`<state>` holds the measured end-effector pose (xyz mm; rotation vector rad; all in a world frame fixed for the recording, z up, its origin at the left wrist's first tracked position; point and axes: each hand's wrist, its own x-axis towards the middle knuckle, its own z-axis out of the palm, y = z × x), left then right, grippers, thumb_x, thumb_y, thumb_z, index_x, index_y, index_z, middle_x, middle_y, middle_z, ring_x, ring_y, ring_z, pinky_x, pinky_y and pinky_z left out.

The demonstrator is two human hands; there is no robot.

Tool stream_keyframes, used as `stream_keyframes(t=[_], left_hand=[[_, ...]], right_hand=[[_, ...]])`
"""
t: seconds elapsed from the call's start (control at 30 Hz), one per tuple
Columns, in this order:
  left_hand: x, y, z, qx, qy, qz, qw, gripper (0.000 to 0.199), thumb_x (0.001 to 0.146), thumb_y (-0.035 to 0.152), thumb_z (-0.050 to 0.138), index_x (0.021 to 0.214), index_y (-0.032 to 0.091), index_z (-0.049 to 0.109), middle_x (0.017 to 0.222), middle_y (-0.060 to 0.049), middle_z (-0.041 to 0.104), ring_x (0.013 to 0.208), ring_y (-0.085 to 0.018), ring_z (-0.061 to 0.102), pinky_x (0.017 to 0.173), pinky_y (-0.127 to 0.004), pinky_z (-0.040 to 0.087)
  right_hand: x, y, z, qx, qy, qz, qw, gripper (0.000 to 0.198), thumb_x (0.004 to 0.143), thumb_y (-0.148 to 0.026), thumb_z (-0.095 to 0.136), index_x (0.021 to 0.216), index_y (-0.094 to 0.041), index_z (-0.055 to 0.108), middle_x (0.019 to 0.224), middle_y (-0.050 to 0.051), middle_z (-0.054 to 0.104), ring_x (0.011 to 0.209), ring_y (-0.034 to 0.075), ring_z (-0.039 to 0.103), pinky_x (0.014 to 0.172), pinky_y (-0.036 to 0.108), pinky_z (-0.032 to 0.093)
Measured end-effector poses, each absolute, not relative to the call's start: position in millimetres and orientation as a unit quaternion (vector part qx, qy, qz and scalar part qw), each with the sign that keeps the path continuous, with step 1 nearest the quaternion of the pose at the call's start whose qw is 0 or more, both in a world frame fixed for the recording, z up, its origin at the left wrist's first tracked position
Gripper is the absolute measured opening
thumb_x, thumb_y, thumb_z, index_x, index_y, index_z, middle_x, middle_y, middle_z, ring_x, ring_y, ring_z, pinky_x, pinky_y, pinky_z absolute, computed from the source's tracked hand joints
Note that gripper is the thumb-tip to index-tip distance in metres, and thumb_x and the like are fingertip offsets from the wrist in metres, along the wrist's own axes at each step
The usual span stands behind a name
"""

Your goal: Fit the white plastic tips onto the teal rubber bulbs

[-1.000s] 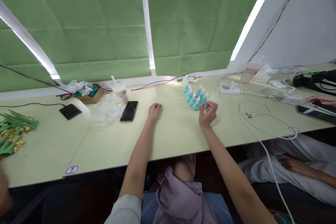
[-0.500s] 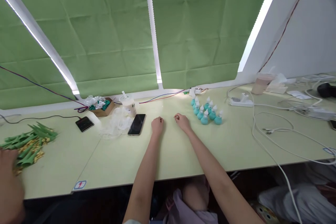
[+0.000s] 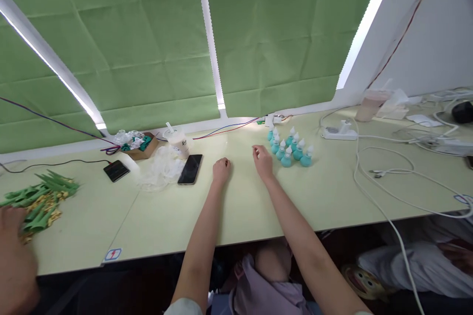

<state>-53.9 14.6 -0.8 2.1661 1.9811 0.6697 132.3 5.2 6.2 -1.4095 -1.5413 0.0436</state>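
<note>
My left hand (image 3: 221, 171) rests on the pale table (image 3: 244, 211) with its fingers curled in. No object shows in it. A black phone (image 3: 190, 169) lies just to its left. On the other side, my right hand (image 3: 263, 161) is loosely closed, fingertips bent toward the left, with nothing visible in them. Several small teal bottles (image 3: 286, 159) with white pointed tips stand in a cluster right of that hand, apart from it.
Left of the phone are crumpled clear plastic (image 3: 160, 170), a lidded drink cup (image 3: 179, 142), a small box (image 3: 146, 148) and a black device (image 3: 116, 171). Another person's hand (image 3: 13, 219) is by green and yellow pieces (image 3: 44, 202). White cables (image 3: 360, 177) and a power strip (image 3: 340, 132) lie right.
My right hand has shifted a little to the right, closer to the bottles. My left hand stays in place. The view has tilted slightly.
</note>
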Motion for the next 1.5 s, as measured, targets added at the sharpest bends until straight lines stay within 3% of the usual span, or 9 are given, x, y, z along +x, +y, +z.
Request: stream_keyframes(t=[0.1, 0.23, 0.5, 0.77, 0.9, 1.1, 1.23, 1.33, 1.5], left_hand=[[-53.7, 14.6, -0.3, 0.718, 0.655, 0.224, 0.066, 0.026, 0.089, 0.025, 0.036, 0.085, 0.018, 0.061, 0.088, -0.009, 0.066, 0.083, -0.02, 0.059, 0.069, -0.029, 0.037], [-53.9, 14.0, 0.3, 0.718, 0.653, 0.229, 0.075, 0.026, 0.088, 0.024, 0.036, 0.085, 0.018, 0.061, 0.087, -0.009, 0.066, 0.083, -0.02, 0.058, 0.069, -0.028, 0.037], [-54.0, 14.0, 1.8, 0.714, 0.654, 0.233, 0.095, 0.025, 0.088, 0.025, 0.037, 0.084, 0.019, 0.061, 0.087, -0.008, 0.066, 0.081, -0.019, 0.058, 0.069, -0.028, 0.038], [-54.8, 14.8, -0.2, 0.714, 0.65, 0.243, 0.094, 0.025, 0.088, 0.024, 0.037, 0.084, 0.018, 0.061, 0.086, -0.008, 0.065, 0.082, -0.02, 0.057, 0.07, -0.03, 0.038], [-51.8, 10.6, 3.0, 0.736, 0.603, 0.285, 0.113, 0.025, 0.089, 0.029, 0.037, 0.089, 0.018, 0.06, 0.087, -0.007, 0.063, 0.084, -0.019, 0.056, 0.076, -0.03, 0.04], [-33.8, -8.2, 13.3, 0.798, 0.455, 0.375, 0.127, 0.04, 0.089, 0.045, 0.041, 0.122, 0.021, 0.046, 0.119, -0.008, 0.055, 0.106, -0.019, 0.051, 0.092, -0.029, 0.038], [-26.4, -8.4, 9.6, 0.813, 0.47, 0.317, 0.132, 0.039, 0.089, 0.046, 0.041, 0.117, 0.02, 0.049, 0.105, -0.008, 0.061, 0.097, -0.02, 0.055, 0.085, -0.03, 0.04], [-28.8, -1.2, 4.1, 0.793, 0.521, 0.301, 0.098, 0.034, 0.092, 0.042, 0.037, 0.11, 0.019, 0.053, 0.095, -0.007, 0.063, 0.088, -0.019, 0.057, 0.078, -0.03, 0.041], [-38.6, 7.6, 0.5, 0.79, 0.532, 0.305, 0.008, 0.027, 0.09, 0.039, 0.043, 0.103, 0.021, 0.059, 0.093, -0.006, 0.063, 0.091, -0.019, 0.055, 0.08, -0.03, 0.04]], right_hand=[[157.8, -6.8, 24.2, -0.636, -0.466, -0.139, 0.599, 0.028, 0.089, -0.033, 0.038, 0.102, -0.021, 0.06, 0.111, 0.014, 0.057, 0.104, 0.026, 0.053, 0.092, 0.045, 0.036], [182.1, -15.9, 35.7, -0.687, -0.251, -0.244, 0.637, 0.025, 0.089, -0.039, 0.04, 0.099, -0.023, 0.057, 0.111, 0.016, 0.054, 0.109, 0.031, 0.049, 0.087, 0.048, 0.035], [181.7, -5.4, 18.4, -0.677, -0.315, -0.132, 0.652, 0.037, 0.092, -0.045, 0.027, 0.107, -0.02, 0.049, 0.105, 0.015, 0.058, 0.102, 0.029, 0.053, 0.089, 0.049, 0.032], [185.1, 0.0, 11.2, -0.649, -0.36, -0.144, 0.655, 0.041, 0.093, -0.046, 0.03, 0.087, -0.019, 0.06, 0.086, 0.009, 0.068, 0.082, 0.023, 0.061, 0.088, 0.043, 0.033], [168.1, -8.7, 28.9, -0.62, -0.382, -0.144, 0.67, 0.04, 0.093, -0.045, 0.033, 0.086, -0.02, 0.063, 0.088, 0.009, 0.069, 0.087, 0.023, 0.061, 0.093, 0.045, 0.032], [104.7, -20.0, 33.4, -0.497, -0.561, 0.066, 0.659, 0.032, 0.088, -0.046, 0.043, 0.086, -0.022, 0.066, 0.09, 0.007, 0.069, 0.086, 0.02, 0.06, 0.079, 0.034, 0.047], [89.0, -10.6, 20.1, -0.464, -0.508, 0.213, 0.694, 0.03, 0.083, -0.045, 0.048, 0.088, -0.02, 0.063, 0.092, 0.006, 0.068, 0.08, 0.018, 0.062, 0.068, 0.03, 0.052], [95.4, 3.6, 9.7, -0.446, -0.473, 0.291, 0.702, 0.027, 0.076, -0.043, 0.056, 0.086, -0.019, 0.062, 0.086, 0.006, 0.068, 0.081, 0.018, 0.063, 0.07, 0.03, 0.053], [110.4, 23.6, -5.9, -0.442, -0.511, 0.391, 0.625, 0.037, 0.063, -0.037, 0.067, 0.096, -0.02, 0.066, 0.086, 0.004, 0.068, 0.078, 0.017, 0.063, 0.071, 0.029, 0.052]])
